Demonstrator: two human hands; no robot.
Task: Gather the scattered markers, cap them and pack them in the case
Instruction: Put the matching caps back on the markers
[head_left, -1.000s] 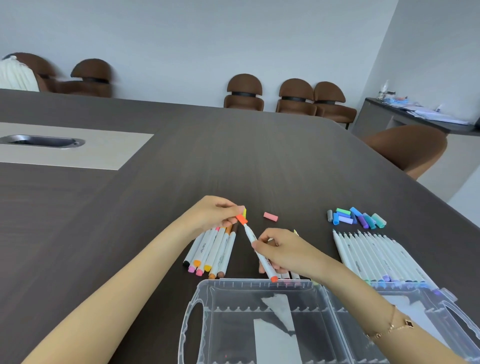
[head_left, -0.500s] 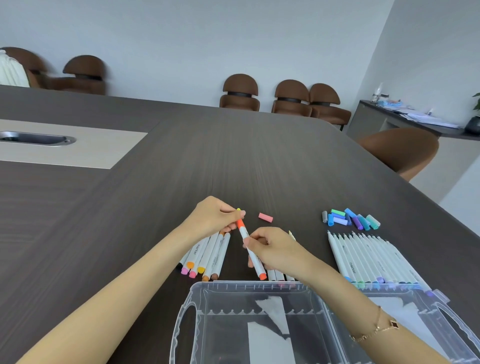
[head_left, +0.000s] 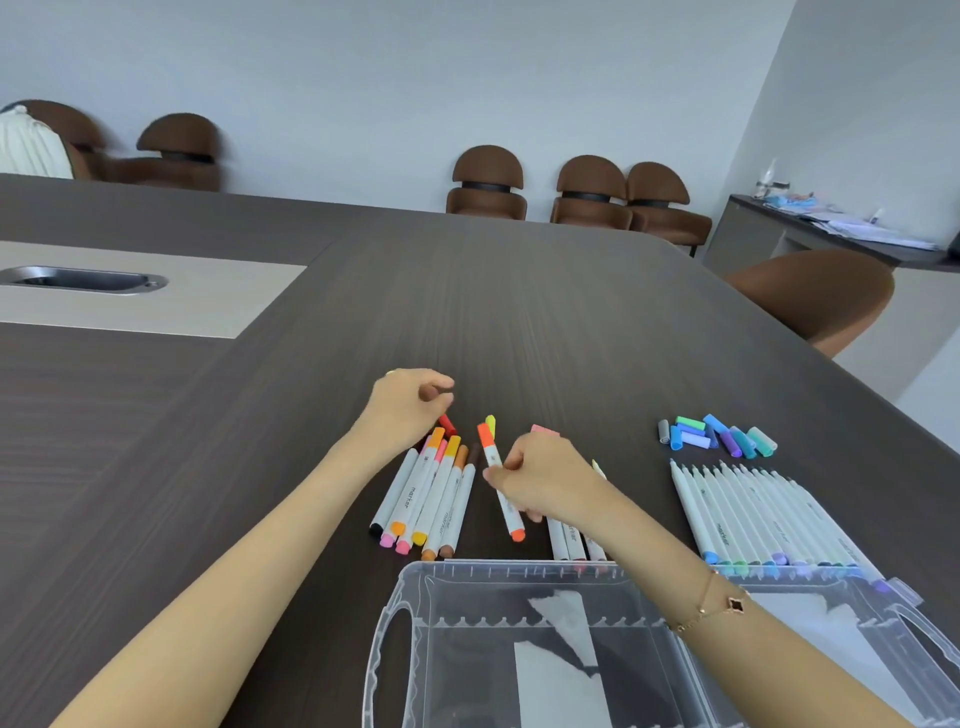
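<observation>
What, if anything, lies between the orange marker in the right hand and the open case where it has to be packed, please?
Nothing visible blocks it. The right hand holds the orange marker just beyond the case, whose near compartment is open at the top. The warm-coloured markers lie to its left, and a few markers under the wrist lie against the case's far rim.

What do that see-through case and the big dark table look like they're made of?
The case looks like clear moulded plastic: you see the table through its walls, and its rim and handle are glossy. The table looks like dark wood or wood-look laminate with a matt finish: fine straight grain lines run along it, with only soft reflections. Which of the two, I cannot tell.
</observation>
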